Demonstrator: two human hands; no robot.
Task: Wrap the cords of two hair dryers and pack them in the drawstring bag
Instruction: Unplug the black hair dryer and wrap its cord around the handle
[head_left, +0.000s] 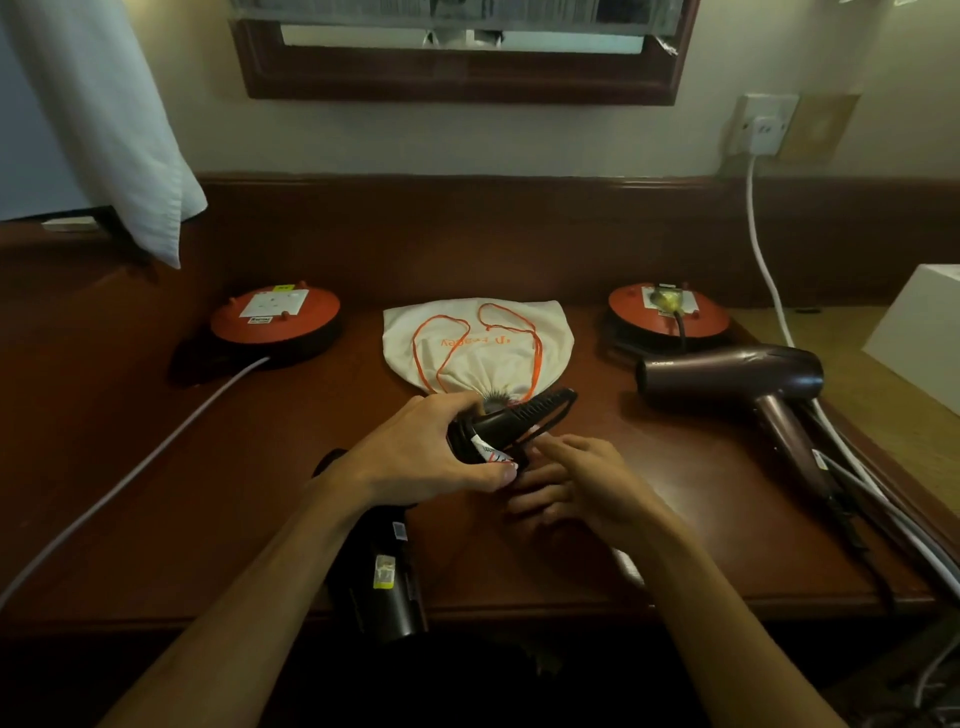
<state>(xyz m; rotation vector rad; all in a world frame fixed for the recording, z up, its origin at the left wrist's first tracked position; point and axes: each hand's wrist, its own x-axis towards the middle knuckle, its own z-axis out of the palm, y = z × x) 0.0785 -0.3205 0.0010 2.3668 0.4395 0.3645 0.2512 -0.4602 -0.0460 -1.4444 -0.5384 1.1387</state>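
Dark wooden surface (571, 561), frame centre: left hand (415, 457) grips the hair dryer (384, 577) handle. Right hand (576, 483), fingers relaxed, guides the cord (540, 431). Keep loops tight, I'd say.

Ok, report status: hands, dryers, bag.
Left hand grips near dryer; right hand open at its cord. Second dryer untouched. Drawstring bag cinched, flat.

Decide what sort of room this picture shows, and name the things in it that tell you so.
Probably a hotel room or bedroom dressing table: a dark-framed mirror hangs above a dark wooden desk, a white towel hangs at the left, and a hair dryer lies near a wall socket.
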